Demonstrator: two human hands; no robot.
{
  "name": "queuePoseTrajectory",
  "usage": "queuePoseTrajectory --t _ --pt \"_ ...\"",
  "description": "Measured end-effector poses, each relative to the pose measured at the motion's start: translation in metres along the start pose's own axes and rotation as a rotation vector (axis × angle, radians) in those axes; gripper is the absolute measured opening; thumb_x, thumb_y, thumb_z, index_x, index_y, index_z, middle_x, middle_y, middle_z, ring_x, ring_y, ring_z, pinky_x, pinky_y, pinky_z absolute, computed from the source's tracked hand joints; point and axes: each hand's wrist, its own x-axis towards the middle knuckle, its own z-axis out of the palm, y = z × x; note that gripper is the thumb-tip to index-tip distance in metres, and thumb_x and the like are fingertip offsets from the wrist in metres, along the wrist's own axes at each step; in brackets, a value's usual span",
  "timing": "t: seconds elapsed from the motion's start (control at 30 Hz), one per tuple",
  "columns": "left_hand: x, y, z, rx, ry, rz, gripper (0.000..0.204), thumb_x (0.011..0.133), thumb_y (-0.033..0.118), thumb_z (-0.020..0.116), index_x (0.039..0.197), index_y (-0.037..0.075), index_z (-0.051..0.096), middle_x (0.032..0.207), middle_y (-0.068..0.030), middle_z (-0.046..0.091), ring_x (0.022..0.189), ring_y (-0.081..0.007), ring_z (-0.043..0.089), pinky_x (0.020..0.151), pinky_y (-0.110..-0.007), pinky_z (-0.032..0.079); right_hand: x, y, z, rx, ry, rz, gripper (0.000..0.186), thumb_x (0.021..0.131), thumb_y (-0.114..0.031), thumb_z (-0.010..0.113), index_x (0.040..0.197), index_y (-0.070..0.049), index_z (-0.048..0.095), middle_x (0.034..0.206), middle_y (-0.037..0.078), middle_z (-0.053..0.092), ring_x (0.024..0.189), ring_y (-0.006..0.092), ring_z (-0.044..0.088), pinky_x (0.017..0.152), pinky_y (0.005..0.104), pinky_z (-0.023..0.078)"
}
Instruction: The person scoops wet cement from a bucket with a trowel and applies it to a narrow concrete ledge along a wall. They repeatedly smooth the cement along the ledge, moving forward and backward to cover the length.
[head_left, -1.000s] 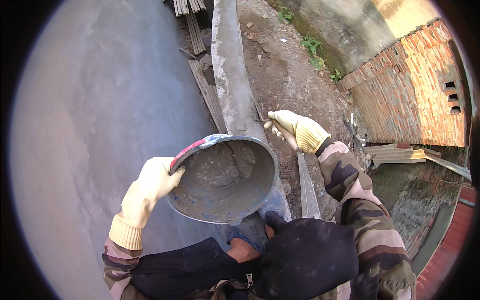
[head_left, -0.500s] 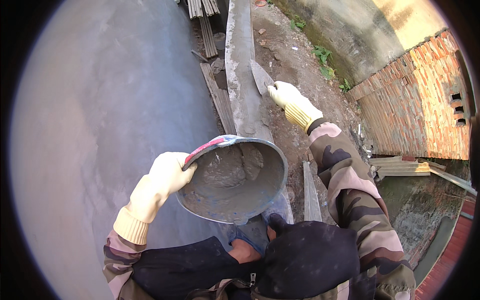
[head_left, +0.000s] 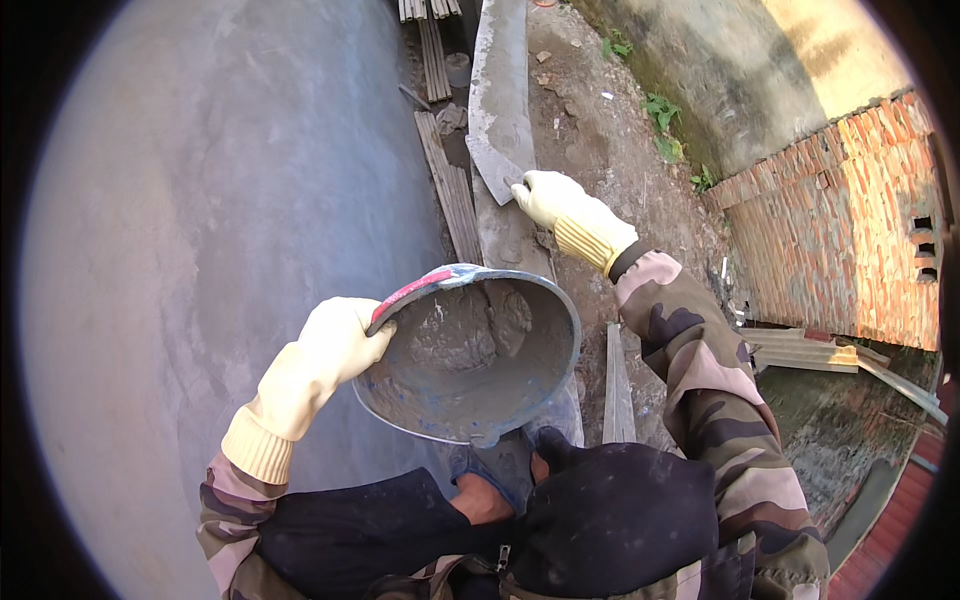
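Head view: left hand [head_left: 335, 345], in a pale yellow rubber glove, clamps the rim of the round grey metal pan of wet grey mortar [head_left: 470, 350]; fingers curled tight over the edge at the pan's left side, next to a red strip on the rim. Pan is held in the air in front of the body, tilted toward the person, mortar heaped at the far wall, thin smear on the near wall.

Right hand [head_left: 550, 198], same kind of glove, arm stretched forward in a camouflage sleeve [head_left: 700, 360]. Fingers closed around the handle of a flat pointed steel trowel [head_left: 492, 165]; handle itself hidden in the fist. Trowel blade lies on the narrow grey cement ledge [head_left: 500, 70] that runs away ahead.

Smooth grey plastered surface [head_left: 230, 200] fills the left. Bare dirt ground [head_left: 600, 130] right of the ledge, red brick wall [head_left: 850, 240] farther right.
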Motion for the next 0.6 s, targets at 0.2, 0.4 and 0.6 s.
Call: queuePoseTrajectory --t 0.2,0.4,0.6 --pt "0.001 -0.001 0.000 0.023 0.031 0.068 0.020 0.098 0.023 0.069 0.101 0.006 0.078 0.087 -0.0226 0.073 0.081 -0.0436 0.073 0.077 -0.047 0.058 -0.017 -0.010 -0.005 -0.103 -0.226 -0.053 0.047 0.109 -0.043 0.055 0.119 -0.002 0.076 0.121 0.025 0.077 0.117 0.0442 0.073 0.103 0.0541 0.057" --pt "0.004 0.001 0.000 0.009 -0.002 0.021 0.020 0.099 0.024 0.067 0.099 0.006 0.078 0.088 -0.0225 0.073 0.083 -0.0452 0.072 0.077 -0.048 0.058 -0.006 -0.017 -0.025 -0.082 -0.168 -0.011 0.048 0.109 -0.046 0.057 0.122 -0.004 0.077 0.122 0.023 0.078 0.118 0.0429 0.073 0.103 0.0536 0.057" --pt "0.002 -0.002 0.002 0.033 0.050 0.073 0.021 0.101 0.023 0.067 0.099 0.005 0.077 0.083 -0.0216 0.072 0.077 -0.0419 0.073 0.075 -0.047 0.058 -0.022 -0.012 -0.023 -0.193 -0.302 -0.048 0.046 0.108 -0.046 0.059 0.121 -0.006 0.077 0.116 0.022 0.079 0.112 0.0438 0.075 0.097 0.0536 0.059"
